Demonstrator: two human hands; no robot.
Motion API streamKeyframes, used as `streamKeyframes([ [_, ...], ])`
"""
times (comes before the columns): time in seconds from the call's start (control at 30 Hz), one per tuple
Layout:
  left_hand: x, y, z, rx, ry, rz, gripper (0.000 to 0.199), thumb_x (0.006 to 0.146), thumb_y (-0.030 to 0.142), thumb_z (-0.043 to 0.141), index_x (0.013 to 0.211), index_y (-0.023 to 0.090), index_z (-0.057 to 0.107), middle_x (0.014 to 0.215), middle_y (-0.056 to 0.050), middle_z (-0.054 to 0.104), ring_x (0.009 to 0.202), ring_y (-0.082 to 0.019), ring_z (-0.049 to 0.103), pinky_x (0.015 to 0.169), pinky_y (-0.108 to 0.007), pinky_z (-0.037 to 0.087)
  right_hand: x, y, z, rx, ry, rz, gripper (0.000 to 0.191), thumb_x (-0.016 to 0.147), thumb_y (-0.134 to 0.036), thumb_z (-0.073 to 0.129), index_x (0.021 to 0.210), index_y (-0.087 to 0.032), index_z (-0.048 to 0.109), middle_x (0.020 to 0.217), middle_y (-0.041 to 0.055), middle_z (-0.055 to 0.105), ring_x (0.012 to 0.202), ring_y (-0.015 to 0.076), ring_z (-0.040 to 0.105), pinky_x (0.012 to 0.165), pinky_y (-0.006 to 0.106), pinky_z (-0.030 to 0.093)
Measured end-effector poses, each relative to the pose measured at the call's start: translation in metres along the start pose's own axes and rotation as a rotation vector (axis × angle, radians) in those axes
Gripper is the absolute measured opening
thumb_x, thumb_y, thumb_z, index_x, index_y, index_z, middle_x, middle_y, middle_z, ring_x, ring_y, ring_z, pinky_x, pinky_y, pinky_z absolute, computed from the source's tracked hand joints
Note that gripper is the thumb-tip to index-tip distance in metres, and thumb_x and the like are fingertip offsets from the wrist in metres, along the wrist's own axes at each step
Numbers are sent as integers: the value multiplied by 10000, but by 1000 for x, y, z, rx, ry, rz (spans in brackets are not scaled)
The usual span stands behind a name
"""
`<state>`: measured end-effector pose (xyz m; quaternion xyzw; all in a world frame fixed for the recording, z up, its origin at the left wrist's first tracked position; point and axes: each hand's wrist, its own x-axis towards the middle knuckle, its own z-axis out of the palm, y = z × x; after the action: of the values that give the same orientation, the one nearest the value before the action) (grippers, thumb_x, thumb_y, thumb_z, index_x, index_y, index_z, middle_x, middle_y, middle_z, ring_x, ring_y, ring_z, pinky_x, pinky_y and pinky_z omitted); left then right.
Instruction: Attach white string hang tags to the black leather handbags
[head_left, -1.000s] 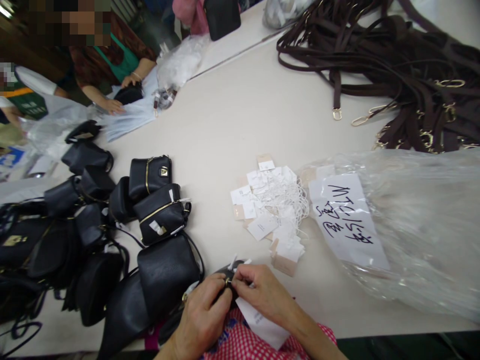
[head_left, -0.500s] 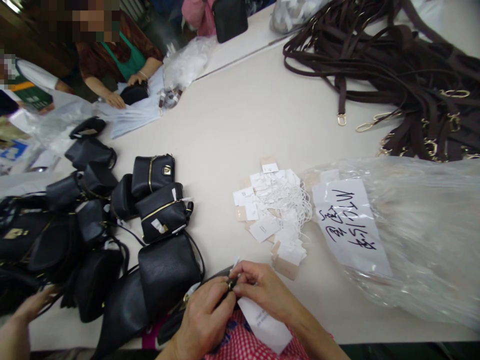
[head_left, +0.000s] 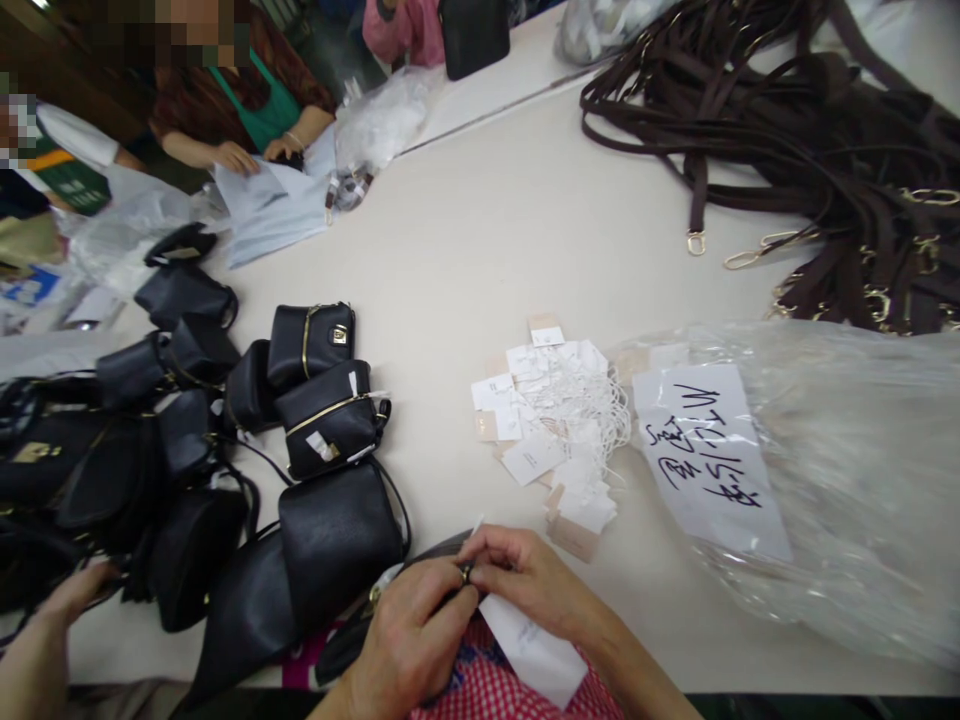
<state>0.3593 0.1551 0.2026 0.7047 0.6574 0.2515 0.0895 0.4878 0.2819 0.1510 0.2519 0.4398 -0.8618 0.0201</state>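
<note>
At the near table edge lies a black handbag (head_left: 341, 650) with gold hardware, largely covered by my hands. My left hand (head_left: 420, 630) is closed on its upper part, by a small gold-coloured fitting. Fingertips of my right hand (head_left: 517, 570) pinch together at the same spot, where a thin white end sticks up. A white paper hang tag (head_left: 536, 655) hangs below the right hand, over the red checked cloth; its string is mostly hidden by the fingers. Just beyond is a heap of similar hang tags (head_left: 559, 400) with white strings.
Several black bags (head_left: 341, 530) crowd the left, with another person's hand (head_left: 82, 590) among them. Dark brown straps (head_left: 750, 150) with gold clips are piled at far right. A clear plastic bag (head_left: 847, 520) with a handwritten sheet lies right. Co-workers sit across the table (head_left: 465, 250).
My hands stay together at the fitting with only slight finger movement. Across the table, a co-worker's hand has lifted the pale sheet around a dark item. The view has shifted slightly.
</note>
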Motion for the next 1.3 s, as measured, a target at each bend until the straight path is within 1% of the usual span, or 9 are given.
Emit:
streamKeyframes([
  [0.1, 2, 3, -9, -187, -59, -153, 188, 935, 186, 508, 1064, 168, 645, 943, -95, 648, 860, -176, 656, 710, -256, 585, -3, 1, 0, -6, 17, -17, 86, 754, -256, 625, 773, -183, 666, 702, -18, 635, 664, 137, 540, 623, 260, 392],
  [0.23, 11, -1, -22, -424, -109, -653, 194, 946, 188, 463, 1025, 205, 639, 989, -71, 635, 876, -163, 661, 768, -263, 575, -8, -1, 0, -41, -5, -24, 86, 752, -212, 594, 777, -193, 674, 702, -23, 632, 671, 142, 551, 649, 268, 404],
  [0.3, 18, -7, -28, -489, -225, -747, 200, 903, 144, 501, 934, 213, 686, 1049, -65, 637, 947, -172, 655, 845, -277, 550, -9, -3, 1, -38, -11, -17, 85, 749, -219, 595, 763, -193, 674, 703, -20, 632, 679, 146, 561, 654, 271, 408],
  [0.47, 40, -23, -36, -637, -530, -687, 262, 835, 78, 535, 826, 227, 751, 945, -18, 663, 925, -151, 627, 860, -248, 475, -7, -6, 1, -55, -15, -9, 93, 752, -253, 604, 758, -193, 675, 700, -16, 639, 685, 153, 573, 647, 271, 411],
  [0.83, 52, -39, -26, -630, -803, -482, 139, 827, 122, 530, 701, 179, 544, 777, 21, 518, 775, -137, 511, 723, -238, 395, -11, -11, 4, -110, -28, -3, 83, 773, -272, 592, 767, -197, 629, 704, -16, 637, 707, 171, 607, 694, 295, 440],
  [0.93, 47, -34, -27, -462, -784, -498, 132, 914, 172, 433, 838, 186, 540, 832, 1, 543, 778, -151, 511, 738, -268, 406, -12, -12, 5, -252, 32, -52, 113, 824, -281, 547, 828, -210, 635, 744, -1, 656, 740, 184, 605, 718, 316, 439],
  [1.07, 41, -26, -27, -489, -594, -633, 166, 955, 199, 362, 935, 190, 526, 863, -17, 594, 798, -160, 553, 772, -287, 450, -13, -8, 1, -354, 312, -164, 233, 884, -358, 469, 934, -221, 651, 783, 18, 621, 767, 201, 573, 741, 340, 436],
  [1.13, 42, -21, -25, -587, -476, -667, 168, 960, 209, 359, 949, 190, 526, 861, -20, 614, 789, -155, 574, 780, -288, 470, -14, -6, -2, -222, 392, -124, 257, 882, -396, 479, 993, -228, 639, 693, -18, 547, 669, 179, 526, 652, 312, 418],
  [1.3, 50, -11, -20, -859, -323, -684, 201, 968, 309, 427, 878, 186, 557, 1067, -73, 682, 994, -188, 618, 928, -337, 464, -17, -9, -4, 242, 354, -22, 272, 819, -405, 634, 1033, -238, 638, 742, -38, 565, 526, 100, 403, 484, 232, 299],
])
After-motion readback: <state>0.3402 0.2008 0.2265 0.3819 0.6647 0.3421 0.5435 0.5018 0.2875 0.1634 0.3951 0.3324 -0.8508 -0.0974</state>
